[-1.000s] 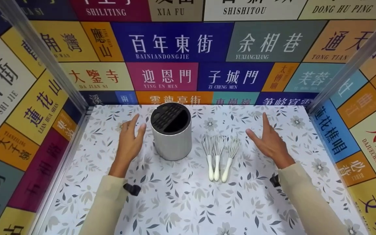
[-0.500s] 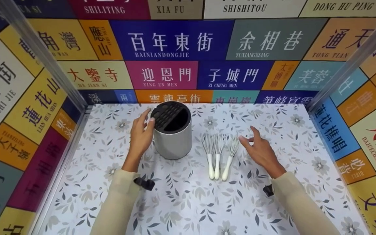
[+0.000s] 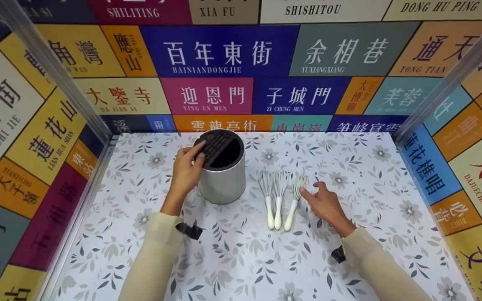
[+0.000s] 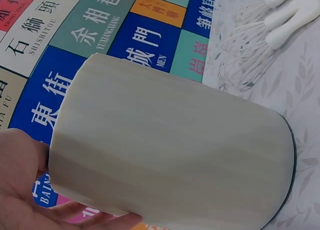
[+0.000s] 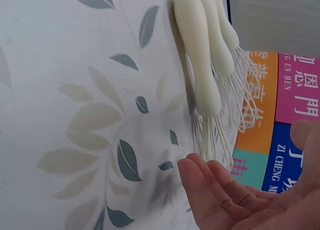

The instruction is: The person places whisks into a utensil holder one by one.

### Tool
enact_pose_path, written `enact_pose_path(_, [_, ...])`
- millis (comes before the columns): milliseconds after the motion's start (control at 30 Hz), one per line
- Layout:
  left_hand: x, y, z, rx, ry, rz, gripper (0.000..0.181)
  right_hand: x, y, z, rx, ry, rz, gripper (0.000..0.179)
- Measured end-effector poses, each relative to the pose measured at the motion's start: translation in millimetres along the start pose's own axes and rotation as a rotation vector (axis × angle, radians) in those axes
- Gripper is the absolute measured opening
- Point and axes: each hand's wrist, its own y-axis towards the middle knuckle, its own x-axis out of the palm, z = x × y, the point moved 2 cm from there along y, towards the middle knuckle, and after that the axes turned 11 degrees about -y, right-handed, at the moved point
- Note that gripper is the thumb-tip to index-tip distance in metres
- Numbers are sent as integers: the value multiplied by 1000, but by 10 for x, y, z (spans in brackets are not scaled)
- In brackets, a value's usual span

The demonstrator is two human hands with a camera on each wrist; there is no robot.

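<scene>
A pale grey cylindrical utensil holder (image 3: 224, 186) stands upright, its black top split into a slotted half and a wide opening. My left hand (image 3: 187, 169) touches its upper left side, thumb and fingertips at the rim; the left wrist view shows the thumb (image 4: 42, 157) by the rim and other fingers extended along the wall. To the right lie three wire whisks with cream handles, heads pointing away. My right hand (image 3: 324, 204) is just right of the rightmost whisk (image 3: 290, 215), thumb near its wires, holding nothing. In the right wrist view its fingers (image 5: 197, 182) are extended beside that whisk (image 5: 200, 54).
The table (image 3: 232, 267) wears a white leaf-and-flower print cover. Behind it and at both sides rise walls of colourful sign panels (image 3: 220, 50). Clear corner strips (image 3: 69, 75) run up at the left and right.
My left hand has moved right to the holder's rim. My right hand has come left and nearer to me, closer to the rightmost whisk. Holder and whisks stay put.
</scene>
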Motion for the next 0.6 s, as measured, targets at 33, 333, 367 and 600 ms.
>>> enact_pose_path(33, [0,-4,3,-3,4,-2,40,22,-5,-2,3,4,-6,84])
enact_pose_path(333, [30,-31,2,6,17,38,36,231,-41,0,51,92,-74,69])
enact_pose_path(367, [33,-33,-3,11,21,46,36,252,-44,2,61,111,-86,68])
enact_pose_path(600, [51,-31,-13,10,32,69,36,338,-31,-15,127,220,-126,63])
